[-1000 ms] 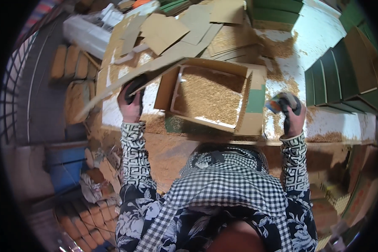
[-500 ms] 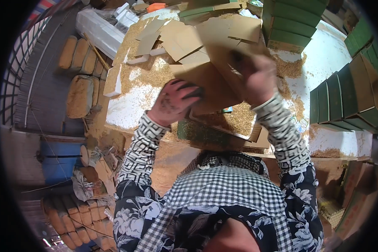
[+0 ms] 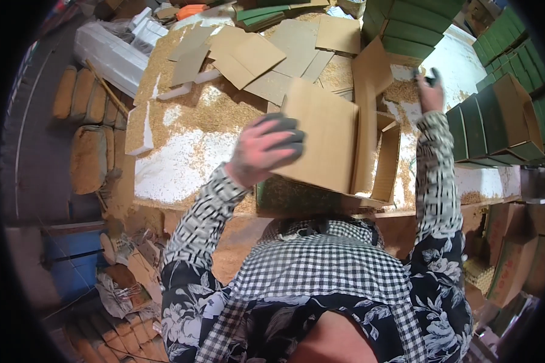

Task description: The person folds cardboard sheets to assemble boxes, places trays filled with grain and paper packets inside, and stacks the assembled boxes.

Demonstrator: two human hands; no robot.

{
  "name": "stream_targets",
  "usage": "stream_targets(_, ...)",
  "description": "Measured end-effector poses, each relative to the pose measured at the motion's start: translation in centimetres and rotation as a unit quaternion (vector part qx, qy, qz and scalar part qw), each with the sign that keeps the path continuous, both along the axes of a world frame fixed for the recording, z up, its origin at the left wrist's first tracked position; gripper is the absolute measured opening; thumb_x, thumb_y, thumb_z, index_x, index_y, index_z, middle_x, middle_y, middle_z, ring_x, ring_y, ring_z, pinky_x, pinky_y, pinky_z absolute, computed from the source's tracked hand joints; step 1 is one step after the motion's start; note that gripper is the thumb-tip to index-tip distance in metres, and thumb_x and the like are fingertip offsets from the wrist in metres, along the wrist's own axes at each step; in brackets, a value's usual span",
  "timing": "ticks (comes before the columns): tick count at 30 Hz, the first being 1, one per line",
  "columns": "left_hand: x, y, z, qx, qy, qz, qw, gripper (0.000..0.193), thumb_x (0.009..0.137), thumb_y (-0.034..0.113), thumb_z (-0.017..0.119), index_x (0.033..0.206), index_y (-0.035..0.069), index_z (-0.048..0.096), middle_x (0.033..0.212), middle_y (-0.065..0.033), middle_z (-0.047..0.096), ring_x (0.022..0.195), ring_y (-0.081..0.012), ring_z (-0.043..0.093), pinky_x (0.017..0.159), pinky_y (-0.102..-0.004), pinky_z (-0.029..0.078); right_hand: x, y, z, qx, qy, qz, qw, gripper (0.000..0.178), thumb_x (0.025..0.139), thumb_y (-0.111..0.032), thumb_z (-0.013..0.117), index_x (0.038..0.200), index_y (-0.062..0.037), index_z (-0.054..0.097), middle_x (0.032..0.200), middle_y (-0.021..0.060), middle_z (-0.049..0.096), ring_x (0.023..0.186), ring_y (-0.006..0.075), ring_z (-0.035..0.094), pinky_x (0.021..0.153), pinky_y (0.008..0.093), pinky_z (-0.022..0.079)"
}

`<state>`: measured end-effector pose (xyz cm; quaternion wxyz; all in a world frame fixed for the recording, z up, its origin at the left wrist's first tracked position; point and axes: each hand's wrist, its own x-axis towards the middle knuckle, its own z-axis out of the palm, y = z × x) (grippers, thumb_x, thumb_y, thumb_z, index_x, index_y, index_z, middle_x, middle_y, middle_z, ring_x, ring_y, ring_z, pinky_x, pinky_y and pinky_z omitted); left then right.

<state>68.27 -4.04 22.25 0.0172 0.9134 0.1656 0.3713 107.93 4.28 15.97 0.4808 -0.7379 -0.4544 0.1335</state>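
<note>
A brown cardboard panel (image 3: 326, 136) lies over the left part of an open cardboard box (image 3: 389, 160) in front of me. My left hand (image 3: 266, 147) is closed on the panel's left edge, with dark coverings on its fingers. The box has a green outer side (image 3: 293, 196) toward me. A tall brown flap (image 3: 371, 69) stands up at its far side. My right hand (image 3: 430, 91) is off the box, to its right, fingers apart and holding nothing, over the table near the green boxes.
Flat cardboard pieces (image 3: 248, 60) lie scattered across the far side of the white table (image 3: 175, 172), among loose brown grains. Stacked green boxes (image 3: 406, 27) stand at the far right, and more green boxes (image 3: 487, 124) stand on the right. Wrapped brown blocks (image 3: 91, 157) sit at left.
My right hand has let go of the cardboard and moved right, away from the box. The panel under my left hand has turned and now lies over the box's left part.
</note>
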Motion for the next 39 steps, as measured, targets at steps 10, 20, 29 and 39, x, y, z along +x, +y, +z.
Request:
stream_targets(10,4.2,1.6,-6.8,-0.082,0.513,-0.087,0.85,0.035,0.066,0.013,0.059,0.101,0.012,0.057,0.111,-0.0088,0.048,0.098,-0.0236,0.049,0.087,-0.0385,0.04,-12.7,-15.2,0.8,-0.369,-0.567,0.393,0.624,0.037,0.072,-0.031,0.062,0.1,-0.0097,0.055,0.097,0.0131,0.051,0.091,0.0278,0.051,0.081,0.0396,0.04)
stream_targets(20,8.4,1.6,-6.6,-0.142,0.565,-0.08,0.809,0.035,0.067,0.016,0.063,0.1,0.006,0.058,0.097,-0.0139,0.053,0.091,-0.028,0.053,0.078,-0.037,0.045,-11.5,-13.8,-0.2,-0.333,-0.513,0.439,0.658,0.024,0.064,-0.016,0.062,0.081,0.0003,0.06,0.08,0.014,0.055,0.074,0.0218,0.056,0.07,0.0331,0.045)
stream_targets(29,5.8,-0.3,-4.1,-0.614,0.175,0.028,0.769,0.037,0.074,0.016,0.063,0.107,0.004,0.052,0.104,-0.016,0.056,0.096,-0.0222,0.054,0.087,-0.0325,0.044,-8.1,-17.4,-5.5,-0.256,-0.079,0.383,0.884,0.053,0.066,-0.016,0.066,0.114,-0.0054,0.046,0.104,0.0177,0.051,0.099,0.0304,0.051,0.087,0.0372,0.042)
stream_targets(39,4.0,-1.2,-14.2,-0.761,-0.181,0.17,0.6,0.041,0.089,0.029,0.046,0.116,-0.002,0.049,0.108,-0.0095,0.056,0.103,-0.0169,0.051,0.087,-0.0269,0.041,-8.6,-17.2,-15.7,-0.055,0.247,0.194,0.948,0.089,0.072,-0.029,0.066,0.134,0.0048,0.012,0.137,0.0235,0.023,0.129,0.0312,0.02,0.107,0.0352,0.012)
